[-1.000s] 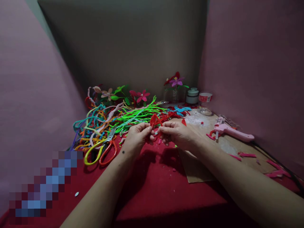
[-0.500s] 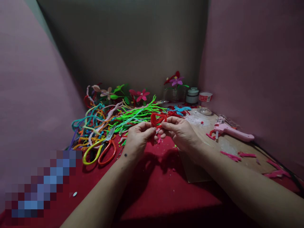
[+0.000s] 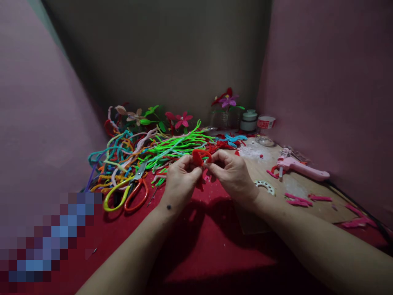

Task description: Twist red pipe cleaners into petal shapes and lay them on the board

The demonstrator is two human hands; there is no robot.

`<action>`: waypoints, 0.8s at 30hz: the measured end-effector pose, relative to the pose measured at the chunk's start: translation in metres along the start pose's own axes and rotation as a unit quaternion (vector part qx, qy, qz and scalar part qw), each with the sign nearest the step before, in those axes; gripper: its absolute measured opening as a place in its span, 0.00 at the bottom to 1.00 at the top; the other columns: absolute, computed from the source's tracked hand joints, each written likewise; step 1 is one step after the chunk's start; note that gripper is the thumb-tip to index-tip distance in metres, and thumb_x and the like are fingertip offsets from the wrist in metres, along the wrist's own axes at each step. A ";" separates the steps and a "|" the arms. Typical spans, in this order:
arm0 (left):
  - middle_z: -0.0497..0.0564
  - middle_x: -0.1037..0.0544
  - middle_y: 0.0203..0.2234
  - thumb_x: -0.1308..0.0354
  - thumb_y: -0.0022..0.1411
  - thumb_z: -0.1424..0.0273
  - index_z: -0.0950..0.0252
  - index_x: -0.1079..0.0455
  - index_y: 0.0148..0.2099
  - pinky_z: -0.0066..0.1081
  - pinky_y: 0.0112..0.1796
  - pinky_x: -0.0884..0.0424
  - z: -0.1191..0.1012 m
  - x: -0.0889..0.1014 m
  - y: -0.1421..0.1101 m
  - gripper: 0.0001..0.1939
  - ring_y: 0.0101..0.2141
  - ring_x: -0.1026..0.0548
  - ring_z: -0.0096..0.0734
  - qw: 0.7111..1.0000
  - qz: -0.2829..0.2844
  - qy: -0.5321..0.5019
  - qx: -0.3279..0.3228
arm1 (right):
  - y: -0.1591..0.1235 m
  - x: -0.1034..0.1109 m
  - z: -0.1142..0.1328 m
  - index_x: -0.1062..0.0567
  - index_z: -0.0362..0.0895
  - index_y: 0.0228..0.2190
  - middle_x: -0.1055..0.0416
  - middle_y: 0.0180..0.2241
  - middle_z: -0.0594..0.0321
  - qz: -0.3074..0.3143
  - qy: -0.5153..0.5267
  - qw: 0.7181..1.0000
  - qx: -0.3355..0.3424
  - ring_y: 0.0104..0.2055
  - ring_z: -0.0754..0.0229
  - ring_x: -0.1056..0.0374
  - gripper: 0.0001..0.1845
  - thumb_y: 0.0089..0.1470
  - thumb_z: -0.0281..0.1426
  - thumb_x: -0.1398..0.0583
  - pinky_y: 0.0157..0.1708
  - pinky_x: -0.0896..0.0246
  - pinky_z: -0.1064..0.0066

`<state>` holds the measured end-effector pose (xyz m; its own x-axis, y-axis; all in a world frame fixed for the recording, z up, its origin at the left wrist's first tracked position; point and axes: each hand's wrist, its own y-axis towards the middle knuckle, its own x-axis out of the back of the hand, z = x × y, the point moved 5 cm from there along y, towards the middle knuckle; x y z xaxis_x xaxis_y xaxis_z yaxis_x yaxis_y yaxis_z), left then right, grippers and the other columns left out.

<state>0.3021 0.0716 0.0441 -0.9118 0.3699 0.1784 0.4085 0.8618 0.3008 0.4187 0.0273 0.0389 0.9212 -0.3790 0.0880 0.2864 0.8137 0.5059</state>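
A red pipe cleaner (image 3: 202, 153), bent into a loop, is pinched between both hands above the red cloth (image 3: 221, 254). My left hand (image 3: 181, 174) grips its left side with thumb and forefinger. At its right side, the fingertips of my right hand (image 3: 229, 171) are closed on it. Part of the red piece is hidden behind the fingers. Just behind the hands lies a bundle of green pipe cleaners (image 3: 181, 143). Scissors (image 3: 130, 190) with one yellow and one red handle rest left of my left hand.
A tangle of coloured pipe cleaners (image 3: 118, 153) lies at the left. Pipe-cleaner flowers (image 3: 183, 119) stand at the back, near a lidded jar (image 3: 248, 121). On the board at right are a pink glue gun (image 3: 302, 169), pink scraps (image 3: 297, 200) and a pale ring with holes (image 3: 264, 187).
The red loop has turned and now looks rounder between the fingers. My right hand has shifted slightly, and the pale ring beside its wrist has come into view.
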 end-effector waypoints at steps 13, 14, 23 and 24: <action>0.44 0.29 0.18 0.47 0.49 0.74 0.66 0.33 0.33 0.23 0.19 0.36 0.003 -0.001 0.001 0.06 0.17 0.32 0.23 0.999 0.027 0.043 -0.022 | 0.008 -0.007 -0.010 0.32 0.40 0.21 0.33 0.16 0.68 0.096 0.178 0.968 -0.146 0.16 0.68 0.37 0.13 0.39 0.35 0.36 0.17 0.41 0.75; 0.43 0.29 0.18 0.47 0.49 0.74 0.66 0.33 0.33 0.23 0.19 0.36 0.002 0.000 0.002 0.06 0.17 0.32 0.23 0.998 0.023 0.045 -0.023 | 0.009 -0.006 -0.009 0.31 0.40 0.22 0.33 0.16 0.67 0.094 0.191 0.966 -0.145 0.17 0.67 0.36 0.13 0.39 0.35 0.36 0.17 0.40 0.75; 0.46 0.27 0.20 0.44 0.48 0.73 0.68 0.30 0.34 0.24 0.21 0.33 0.001 -0.006 0.001 0.08 0.20 0.30 0.24 0.999 0.046 -0.019 0.020 | 0.007 -0.004 -0.019 0.33 0.40 0.18 0.36 0.13 0.70 0.062 0.197 0.967 -0.152 0.15 0.70 0.41 0.13 0.37 0.34 0.35 0.15 0.46 0.77; 0.47 0.26 0.21 0.44 0.48 0.72 0.68 0.29 0.34 0.25 0.22 0.33 0.000 -0.008 0.000 0.08 0.20 0.29 0.25 0.998 0.059 -0.026 0.027 | 0.007 -0.005 -0.021 0.33 0.41 0.19 0.37 0.13 0.70 0.063 0.202 0.965 -0.159 0.15 0.70 0.42 0.13 0.36 0.33 0.34 0.15 0.46 0.77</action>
<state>0.3093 0.0690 0.0425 -0.8588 0.4867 0.1600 0.5120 0.8278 0.2295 0.4219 0.0443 0.0242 0.9630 -0.1189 -0.2420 0.1737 0.9600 0.2194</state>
